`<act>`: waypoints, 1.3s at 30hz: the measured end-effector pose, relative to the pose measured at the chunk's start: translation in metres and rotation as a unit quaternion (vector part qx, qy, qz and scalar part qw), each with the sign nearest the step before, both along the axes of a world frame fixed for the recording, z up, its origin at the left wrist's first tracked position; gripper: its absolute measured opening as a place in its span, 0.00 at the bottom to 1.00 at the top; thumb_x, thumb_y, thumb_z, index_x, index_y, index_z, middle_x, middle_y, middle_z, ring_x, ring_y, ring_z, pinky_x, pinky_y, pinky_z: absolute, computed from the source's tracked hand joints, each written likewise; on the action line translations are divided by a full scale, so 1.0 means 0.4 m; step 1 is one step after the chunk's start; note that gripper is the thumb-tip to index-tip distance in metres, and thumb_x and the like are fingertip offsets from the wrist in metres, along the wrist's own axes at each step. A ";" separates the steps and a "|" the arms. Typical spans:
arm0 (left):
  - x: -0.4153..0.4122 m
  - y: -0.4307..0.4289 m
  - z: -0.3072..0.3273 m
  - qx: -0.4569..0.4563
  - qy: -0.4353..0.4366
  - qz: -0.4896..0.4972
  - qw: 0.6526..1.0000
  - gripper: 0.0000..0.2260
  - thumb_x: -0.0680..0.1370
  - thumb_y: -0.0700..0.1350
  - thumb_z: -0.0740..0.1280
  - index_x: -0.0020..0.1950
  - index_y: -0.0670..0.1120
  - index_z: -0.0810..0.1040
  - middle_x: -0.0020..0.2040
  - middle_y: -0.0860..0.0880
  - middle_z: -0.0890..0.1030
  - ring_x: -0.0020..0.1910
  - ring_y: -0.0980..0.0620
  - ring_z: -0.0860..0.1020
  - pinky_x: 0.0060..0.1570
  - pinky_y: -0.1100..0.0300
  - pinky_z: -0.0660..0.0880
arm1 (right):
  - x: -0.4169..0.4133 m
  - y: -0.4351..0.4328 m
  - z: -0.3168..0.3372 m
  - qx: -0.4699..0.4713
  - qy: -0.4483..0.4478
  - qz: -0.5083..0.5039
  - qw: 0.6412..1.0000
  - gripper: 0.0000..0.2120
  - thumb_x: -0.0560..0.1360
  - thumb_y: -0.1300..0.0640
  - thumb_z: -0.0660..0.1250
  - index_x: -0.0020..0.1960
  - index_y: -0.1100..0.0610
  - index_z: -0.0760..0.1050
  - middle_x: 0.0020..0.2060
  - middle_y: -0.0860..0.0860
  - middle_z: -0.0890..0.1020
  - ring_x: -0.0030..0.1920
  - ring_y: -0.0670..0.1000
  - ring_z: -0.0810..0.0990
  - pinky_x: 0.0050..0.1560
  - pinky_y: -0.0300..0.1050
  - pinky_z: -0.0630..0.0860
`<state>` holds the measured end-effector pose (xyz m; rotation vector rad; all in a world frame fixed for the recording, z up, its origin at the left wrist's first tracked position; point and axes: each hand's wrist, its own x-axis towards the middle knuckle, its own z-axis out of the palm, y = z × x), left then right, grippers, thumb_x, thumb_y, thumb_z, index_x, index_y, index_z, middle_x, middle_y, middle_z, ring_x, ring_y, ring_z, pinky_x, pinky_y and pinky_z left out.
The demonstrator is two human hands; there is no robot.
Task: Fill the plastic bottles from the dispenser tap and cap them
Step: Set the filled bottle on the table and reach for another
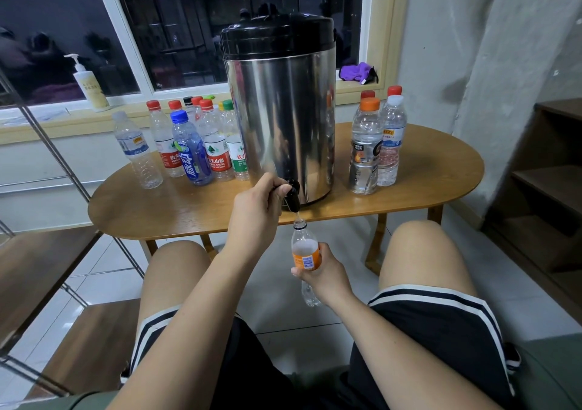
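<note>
At the tap (293, 198), left hand (255, 217) pinches lever (280, 187), right hand (326, 275) grips bottle (304, 250).

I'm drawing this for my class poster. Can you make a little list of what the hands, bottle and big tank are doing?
left hand: grips the black tap
right hand: holds the orange-label bottle round its middle
bottle mouth: uncapped, just under the tap spout
dispenser: steel, black lid, on the wooden table
other bottles: capped, standing on both sides of the dispenser
</note>
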<state>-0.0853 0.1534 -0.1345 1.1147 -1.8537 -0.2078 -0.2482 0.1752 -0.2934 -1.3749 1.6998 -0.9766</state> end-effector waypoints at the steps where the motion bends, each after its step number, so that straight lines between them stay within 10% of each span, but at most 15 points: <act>1: 0.001 0.000 0.000 0.001 -0.001 -0.001 1.000 0.07 0.88 0.52 0.65 0.50 0.57 0.73 0.34 0.57 0.77 0.35 0.55 0.76 0.35 0.55 0.73 | 0.001 0.000 0.001 0.001 0.001 0.000 1.000 0.31 0.75 0.43 0.80 0.72 0.45 0.69 0.56 0.42 0.81 0.56 0.49 0.81 0.54 0.44 0.77; 39: 0.003 0.008 0.005 0.021 0.017 -0.006 1.000 0.07 0.88 0.52 0.66 0.54 0.51 0.78 0.34 0.53 0.79 0.35 0.51 0.77 0.37 0.49 0.77 | 0.001 -0.005 -0.009 0.012 0.019 -0.002 1.000 0.31 0.75 0.41 0.79 0.71 0.44 0.68 0.57 0.43 0.81 0.56 0.50 0.81 0.53 0.45 0.77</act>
